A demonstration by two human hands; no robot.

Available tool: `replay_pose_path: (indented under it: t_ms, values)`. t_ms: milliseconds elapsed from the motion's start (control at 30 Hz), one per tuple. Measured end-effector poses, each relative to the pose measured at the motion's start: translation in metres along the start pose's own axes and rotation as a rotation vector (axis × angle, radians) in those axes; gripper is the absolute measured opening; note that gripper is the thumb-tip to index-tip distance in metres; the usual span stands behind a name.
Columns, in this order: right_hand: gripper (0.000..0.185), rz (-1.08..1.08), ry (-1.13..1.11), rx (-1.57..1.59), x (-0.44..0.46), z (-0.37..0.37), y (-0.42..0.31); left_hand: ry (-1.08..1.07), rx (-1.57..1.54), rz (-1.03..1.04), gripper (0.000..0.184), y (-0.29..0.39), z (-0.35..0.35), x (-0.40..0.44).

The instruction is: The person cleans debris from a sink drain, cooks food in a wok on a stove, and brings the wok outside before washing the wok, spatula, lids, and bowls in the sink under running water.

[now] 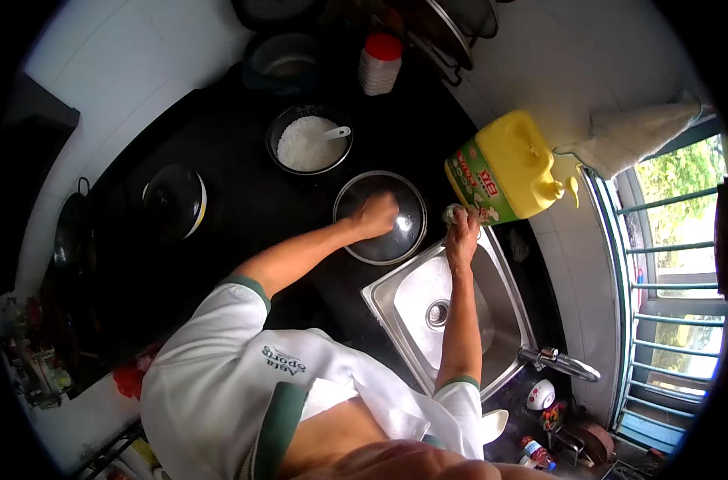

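A round glass lid with a metal rim lies on the black counter left of the sink. My left hand is closed over its middle, where a knob would be; the fingers are slightly blurred and hide the grip. At the sink's far edge, my right hand has its fingers closed around a small crumpled greyish scouring pad, mostly covered by the hand. Just beyond it a large yellow detergent jug with a green label leans towards the wall.
The steel sink has a tap on its right side. A black pot of white rice holds a white spoon. Further off are a red-lidded jar, a dark pot and a black lid. A barred window is at right.
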State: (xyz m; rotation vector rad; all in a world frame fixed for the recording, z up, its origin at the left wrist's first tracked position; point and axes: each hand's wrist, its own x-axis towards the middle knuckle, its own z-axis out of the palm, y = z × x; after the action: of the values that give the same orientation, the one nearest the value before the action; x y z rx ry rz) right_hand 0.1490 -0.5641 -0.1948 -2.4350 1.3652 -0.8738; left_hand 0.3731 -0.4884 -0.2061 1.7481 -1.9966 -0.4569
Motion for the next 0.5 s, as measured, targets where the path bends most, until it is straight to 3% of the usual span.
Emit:
replay_pose_path:
  t_ms: [167,233,300,367,433,500]
  values:
    - [0.041,-0.040,-0.021,-0.040,0.018,0.020,-0.005,0.068,-0.079,0.004,0.018,-0.006,0.000,-0.005]
    - [0.041,-0.044,-0.021,-0.031,0.026,0.024,-0.011,0.046,-0.110,-0.007,0.025,-0.007,-0.006,-0.008]
    - [0.041,-0.023,-0.085,-0.021,0.029,0.028,-0.014,0.123,-0.329,0.012,0.035,-0.008,-0.012,-0.013]
    - [0.044,-0.010,-0.046,-0.148,0.029,0.026,-0.022,0.230,-0.325,0.029,0.044,-0.017,-0.020,-0.028]
    - [0.049,-0.074,0.038,-0.109,0.025,0.015,-0.027,0.209,-0.481,-0.114,0.039,-0.030,-0.046,-0.057]
    - [0.047,0.000,0.089,0.060,0.015,0.002,-0.038,0.187,-0.931,-0.453,0.032,-0.061,-0.049,-0.098]
